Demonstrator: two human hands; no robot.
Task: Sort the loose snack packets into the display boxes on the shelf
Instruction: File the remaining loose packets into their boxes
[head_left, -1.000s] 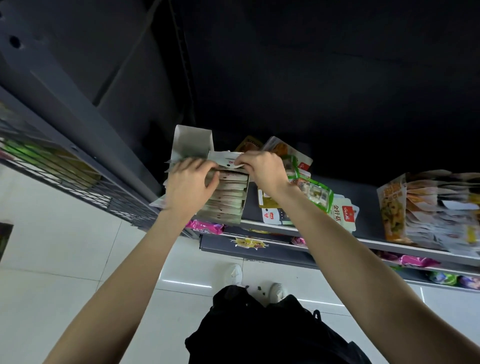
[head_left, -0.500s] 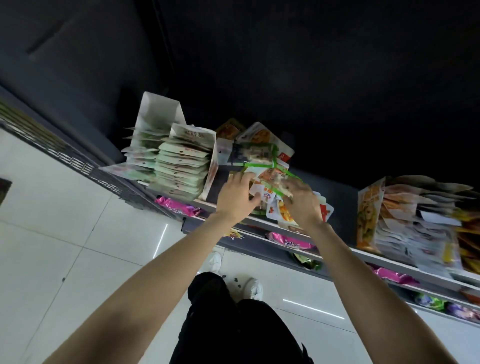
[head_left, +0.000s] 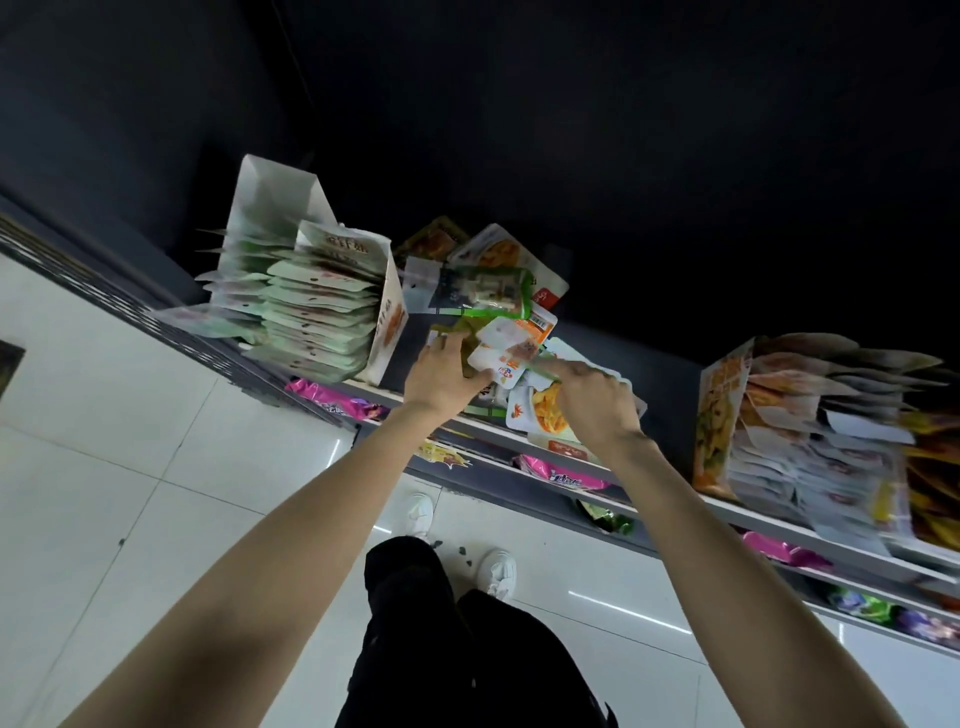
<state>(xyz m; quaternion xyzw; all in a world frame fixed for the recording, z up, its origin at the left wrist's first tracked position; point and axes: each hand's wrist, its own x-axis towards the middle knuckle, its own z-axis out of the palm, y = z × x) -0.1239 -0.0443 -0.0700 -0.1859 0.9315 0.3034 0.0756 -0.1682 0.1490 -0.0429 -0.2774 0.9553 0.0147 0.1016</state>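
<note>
A heap of loose snack packets (head_left: 488, 291) lies on the dark shelf (head_left: 670, 384) between two display boxes. My left hand (head_left: 441, 376) grips a white and orange packet (head_left: 511, 348) pulled up out of the heap. My right hand (head_left: 592, 400) rests on the packets just to the right, its index finger stretched toward that same packet. The left display box (head_left: 384, 317) is full of pale green packets. An orange display box (head_left: 719, 410) with white packets stands at the right.
Lower shelves hold pink (head_left: 563, 475) and green (head_left: 605, 517) packets. A white box flap (head_left: 270, 202) rises behind the left box. A wire rack (head_left: 104, 296) runs along the left. White floor tiles and my shoes (head_left: 498, 571) are below.
Both hands left the left display box and came to the loose heap in the middle. My left hand has lifted a white and orange packet out of it.
</note>
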